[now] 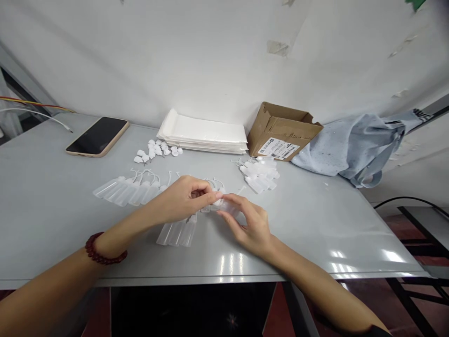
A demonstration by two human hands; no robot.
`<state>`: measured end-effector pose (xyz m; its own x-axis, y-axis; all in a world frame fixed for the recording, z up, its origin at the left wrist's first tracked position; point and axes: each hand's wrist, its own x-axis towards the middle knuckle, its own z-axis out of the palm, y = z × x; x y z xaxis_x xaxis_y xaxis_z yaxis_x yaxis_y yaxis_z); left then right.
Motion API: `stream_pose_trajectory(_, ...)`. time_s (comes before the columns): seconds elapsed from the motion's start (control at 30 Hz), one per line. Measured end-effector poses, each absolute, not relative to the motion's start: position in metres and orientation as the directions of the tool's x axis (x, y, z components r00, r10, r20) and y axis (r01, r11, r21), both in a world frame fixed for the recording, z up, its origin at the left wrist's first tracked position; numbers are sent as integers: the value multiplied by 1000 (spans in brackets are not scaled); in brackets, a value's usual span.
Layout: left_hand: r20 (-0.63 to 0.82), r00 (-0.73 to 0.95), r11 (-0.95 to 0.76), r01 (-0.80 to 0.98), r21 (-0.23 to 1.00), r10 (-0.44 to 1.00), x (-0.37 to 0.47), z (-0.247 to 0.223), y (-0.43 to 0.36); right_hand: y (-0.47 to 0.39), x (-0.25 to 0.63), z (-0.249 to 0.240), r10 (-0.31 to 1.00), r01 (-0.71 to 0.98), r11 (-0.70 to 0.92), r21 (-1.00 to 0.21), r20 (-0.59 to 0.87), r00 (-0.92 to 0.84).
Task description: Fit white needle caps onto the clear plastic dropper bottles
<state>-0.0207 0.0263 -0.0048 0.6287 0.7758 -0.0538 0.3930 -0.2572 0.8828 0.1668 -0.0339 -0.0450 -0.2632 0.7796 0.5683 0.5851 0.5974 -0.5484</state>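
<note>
My left hand (182, 199), a dark red beaded bracelet at its wrist, pinches a small white cap at the table's middle. My right hand (250, 222) holds a clear plastic tube (231, 207) between thumb and fingers, its end meeting the cap. Several clear tubes with white looped tops (128, 191) lie in a row left of my hands. More tubes (177, 233) lie below my left hand, their upper ends hidden by it. A pile of small tubes (260, 174) sits to the right, and loose white caps (154, 150) lie further back.
A phone (98, 135) lies at the back left near a white cable (52, 118). Along the wall stand a stack of white envelopes (206, 133), an open cardboard box (280, 133) and a pale blue cloth bag (343, 145). The grey table's front edge (217, 281) runs below my arms.
</note>
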Motion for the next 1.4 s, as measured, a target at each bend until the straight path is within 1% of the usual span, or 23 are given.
stream_pose_trajectory(0.3,-84,620,-235,414,879,780,-20,-4,24,-34,168,-44,771,589,603,-538,584,-256)
stream_pose_trajectory(0.47,-54,621,-259,402,878,782,-20,-5,24,-33,169,-43,794,562,585,-585,556,-247)
stream_pose_trajectory(0.57,-54,629,-261,397,880,776,-20,-4,24,-33,170,-42,832,542,543,-642,499,-242)
stream_pose_trajectory(0.67,-67,627,-248,402,882,776,-21,-4,23,-33,171,-40,893,475,449,-757,399,-208)
stream_pose_trajectory(0.77,-78,622,-230,399,887,779,-21,-4,23,-32,171,-36,947,374,316,-872,264,-185)
stream_pose_trajectory(0.9,-83,622,-220,393,893,779,-22,-3,22,-30,172,-31,978,235,123,-964,76,-196)
stream_pose_trajectory(1.03,-68,631,-231,380,896,773,-22,-3,22,-28,173,-28,977,105,-32,-994,-53,-205)
stream_pose_trajectory(1.2,-24,644,-272,356,894,765,-21,-4,22,-25,174,-23,955,-51,-180,-982,-162,-250)
stream_pose_trajectory(1.3,-3,651,-287,339,896,759,-21,-5,22,-22,176,-22,938,-85,-231,-969,-199,-284)
stream_pose_trajectory(1.4,24,659,-307,318,897,752,-21,-5,21,-19,178,-23,925,-113,-251,-961,-204,-321)
